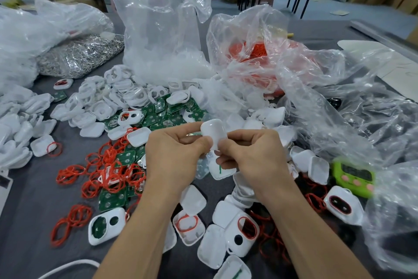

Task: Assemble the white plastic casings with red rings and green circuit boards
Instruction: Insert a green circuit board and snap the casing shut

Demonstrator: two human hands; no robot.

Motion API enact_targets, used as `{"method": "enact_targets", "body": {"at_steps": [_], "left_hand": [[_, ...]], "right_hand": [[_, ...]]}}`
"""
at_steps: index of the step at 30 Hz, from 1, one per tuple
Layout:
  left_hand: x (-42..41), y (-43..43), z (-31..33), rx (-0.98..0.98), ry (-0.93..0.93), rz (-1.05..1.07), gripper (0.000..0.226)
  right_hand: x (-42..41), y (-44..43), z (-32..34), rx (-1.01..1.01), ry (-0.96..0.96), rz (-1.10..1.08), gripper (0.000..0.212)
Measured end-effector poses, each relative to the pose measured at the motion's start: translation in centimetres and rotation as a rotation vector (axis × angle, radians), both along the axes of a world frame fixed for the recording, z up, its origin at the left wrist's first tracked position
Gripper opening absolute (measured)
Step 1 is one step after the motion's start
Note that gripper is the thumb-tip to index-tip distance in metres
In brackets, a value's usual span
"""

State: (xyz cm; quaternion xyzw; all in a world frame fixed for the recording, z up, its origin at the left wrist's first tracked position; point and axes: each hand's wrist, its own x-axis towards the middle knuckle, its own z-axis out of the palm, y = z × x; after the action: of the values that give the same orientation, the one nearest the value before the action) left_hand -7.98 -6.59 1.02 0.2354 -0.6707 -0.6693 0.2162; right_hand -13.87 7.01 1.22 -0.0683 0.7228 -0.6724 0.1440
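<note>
Both hands meet above the middle of the table around one white plastic casing [212, 130], held on edge. My left hand [174, 154] pinches its left side, where a sliver of green circuit board [195, 134] shows. My right hand [253, 154] grips its lower right side with curled fingers. Loose red rings [106, 172] and green circuit boards [113, 199] lie to the left of my left forearm. More white casings [106, 225] are scattered below and around my arms, some with a red ring fitted [247, 227].
Large clear plastic bags stand behind: one with white parts [162, 36], one with red rings [260, 52], one with metal pieces [79, 54]. A heap of casings and boards [135, 102] lies beyond my hands. A green timer [352, 177] sits at right under crumpled plastic.
</note>
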Motion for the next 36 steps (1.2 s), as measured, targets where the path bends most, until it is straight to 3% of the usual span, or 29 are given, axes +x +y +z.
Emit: {"method": "enact_targets", "body": {"at_steps": [2,4,7,10,13,17,20,24,36], "left_hand": [[-0.2,0.2,0.0,-0.032,0.005,0.032,0.036],[-0.3,0.7,-0.1,-0.116,0.009,0.088,0.035],[0.0,1.0,0.1,-0.212,0.02,0.119,0.03],[0.2,0.2,0.2,-0.152,0.054,0.036,0.022],[0.2,-0.1,0.6,-0.096,0.123,-0.038,0.019],[0.1,-0.6,0.1,-0.021,0.128,0.041,0.021],[0.0,-0.8,0.1,0.076,0.1,-0.01,0.023],[-0.2,-0.3,0.2,0.176,0.049,-0.148,0.024],[-0.4,-0.4,-0.3,0.148,0.04,-0.303,0.027]], "right_hand": [[0.1,-0.1,-0.2,0.052,0.064,-0.039,0.01],[0.3,-0.2,-0.4,0.228,0.281,-0.111,0.011],[0.7,-0.6,-0.5,0.289,0.44,0.006,0.037],[0.4,-0.1,-0.2,0.183,0.377,0.085,0.04],[0.0,0.1,0.2,0.057,0.281,0.156,0.027],[-0.2,-0.2,0.3,-0.242,-0.15,0.197,0.026],[-0.4,0.1,0.5,-0.399,-0.338,0.239,0.024],[-0.5,0.4,0.7,-0.413,-0.355,0.306,0.027],[-0.2,-0.5,0.2,-0.229,-0.206,0.162,0.033]]}}
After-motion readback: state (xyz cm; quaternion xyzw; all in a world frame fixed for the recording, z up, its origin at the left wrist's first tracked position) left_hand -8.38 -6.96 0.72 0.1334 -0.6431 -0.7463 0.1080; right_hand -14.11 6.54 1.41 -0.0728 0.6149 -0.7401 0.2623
